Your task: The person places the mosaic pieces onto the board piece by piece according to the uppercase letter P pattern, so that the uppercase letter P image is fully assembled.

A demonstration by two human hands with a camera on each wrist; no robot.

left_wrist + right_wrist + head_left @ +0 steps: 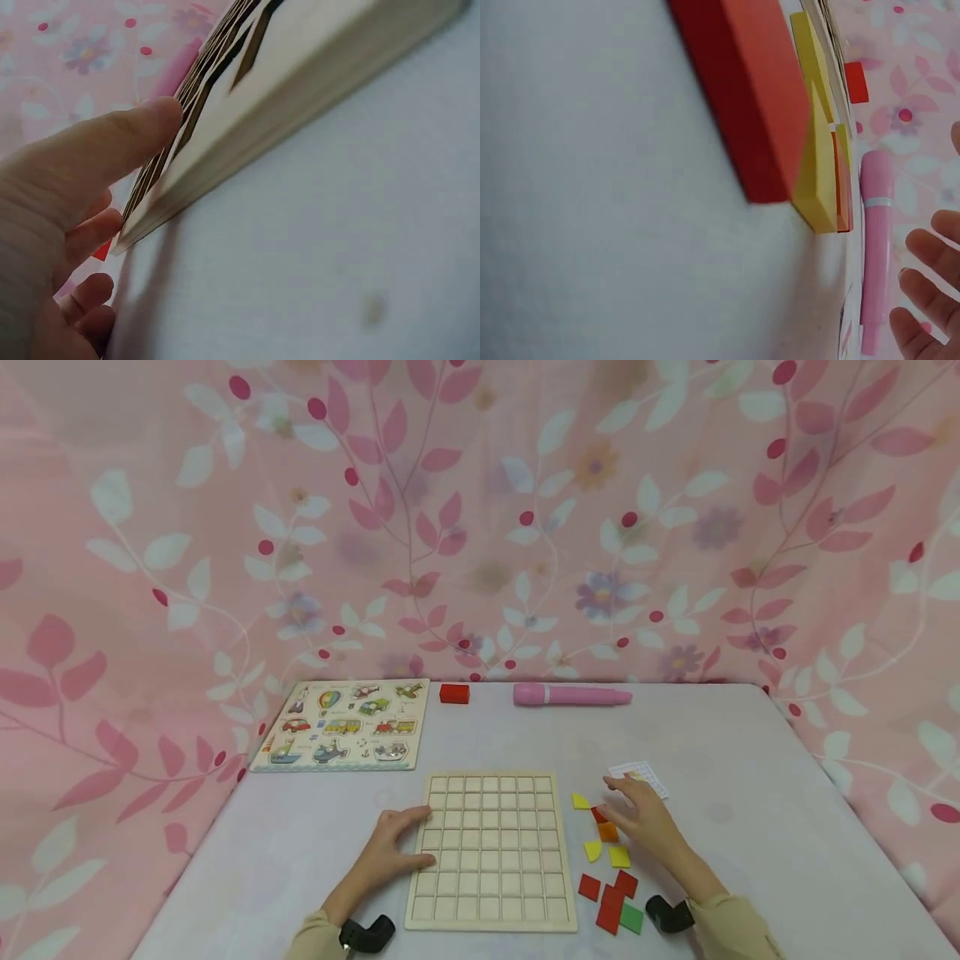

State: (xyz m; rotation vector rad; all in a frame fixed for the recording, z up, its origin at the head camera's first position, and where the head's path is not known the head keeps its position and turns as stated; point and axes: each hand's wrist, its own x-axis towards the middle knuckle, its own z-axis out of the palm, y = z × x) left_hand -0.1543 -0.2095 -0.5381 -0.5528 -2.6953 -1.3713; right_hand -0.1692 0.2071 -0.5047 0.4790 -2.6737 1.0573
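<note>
As the left hand (392, 846) is resting loosely on the board (491, 860), the right hand (647, 818) is hovering spread, empty. Tiles (611, 908) are looking light, stiff, best pinched edgewise.

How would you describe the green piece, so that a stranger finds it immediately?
Start at the gridded wooden board on the white table. Off its near right corner lie red pieces, with the green piece beside them. It alone is green; its neighbours are red, orange or yellow.
</note>
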